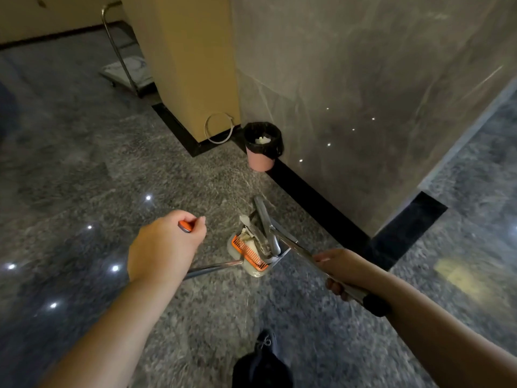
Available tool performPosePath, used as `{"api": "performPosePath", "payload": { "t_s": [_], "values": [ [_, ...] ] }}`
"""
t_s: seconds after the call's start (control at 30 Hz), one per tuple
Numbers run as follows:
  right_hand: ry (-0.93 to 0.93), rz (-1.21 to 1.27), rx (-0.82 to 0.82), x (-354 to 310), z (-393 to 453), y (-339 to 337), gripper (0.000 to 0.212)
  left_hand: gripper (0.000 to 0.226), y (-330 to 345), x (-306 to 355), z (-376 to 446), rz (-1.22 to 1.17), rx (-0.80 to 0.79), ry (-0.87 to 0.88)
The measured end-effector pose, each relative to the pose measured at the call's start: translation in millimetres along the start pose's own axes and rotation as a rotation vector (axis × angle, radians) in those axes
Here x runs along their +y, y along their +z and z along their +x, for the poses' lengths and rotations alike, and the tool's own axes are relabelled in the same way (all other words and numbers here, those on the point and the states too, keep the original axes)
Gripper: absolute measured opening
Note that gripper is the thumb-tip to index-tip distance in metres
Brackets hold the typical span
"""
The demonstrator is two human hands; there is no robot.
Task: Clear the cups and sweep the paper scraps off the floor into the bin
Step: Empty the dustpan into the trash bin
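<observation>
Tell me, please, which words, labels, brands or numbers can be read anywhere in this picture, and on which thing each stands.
None can be read.
pink bin: no label shows on its wall or black liner.
dustpan: no brand visible.
shoe: pale marks, too blurred to read.
trolley: something pale lies on it, too small and blurred to read.

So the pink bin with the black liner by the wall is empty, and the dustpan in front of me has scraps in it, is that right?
Not quite. The head view shows the pink bin by the wall already holds some pale scraps inside its black liner, so it is not empty. The dustpan does have scraps in it.
</observation>
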State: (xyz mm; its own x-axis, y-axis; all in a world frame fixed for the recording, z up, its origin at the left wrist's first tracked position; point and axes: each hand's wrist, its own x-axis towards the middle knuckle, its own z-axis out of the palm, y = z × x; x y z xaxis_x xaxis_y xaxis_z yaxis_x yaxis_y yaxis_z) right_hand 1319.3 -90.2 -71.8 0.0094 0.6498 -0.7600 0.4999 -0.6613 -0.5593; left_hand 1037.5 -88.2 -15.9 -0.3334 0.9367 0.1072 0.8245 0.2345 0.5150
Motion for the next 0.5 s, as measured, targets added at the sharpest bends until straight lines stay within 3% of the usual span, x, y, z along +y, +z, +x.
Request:
{"api": "performPosePath", "payload": {
  "t_s": [0.33,0.43,0.5],
  "values": [
    [-0.127,0.067,0.065,-128,127,-91,0.013,0.023,40,74,195,-0.014,0.076,0.095],
    [-0.175,0.006,0.062,-168,174,-131,0.027,0.023,52,102,253,-0.011,0.105,0.059],
    [-0.212,-0.015,0.057,-194,199,-154,0.024,0.023,60,118,285,-0.013,0.134,0.057]
  ]
}}
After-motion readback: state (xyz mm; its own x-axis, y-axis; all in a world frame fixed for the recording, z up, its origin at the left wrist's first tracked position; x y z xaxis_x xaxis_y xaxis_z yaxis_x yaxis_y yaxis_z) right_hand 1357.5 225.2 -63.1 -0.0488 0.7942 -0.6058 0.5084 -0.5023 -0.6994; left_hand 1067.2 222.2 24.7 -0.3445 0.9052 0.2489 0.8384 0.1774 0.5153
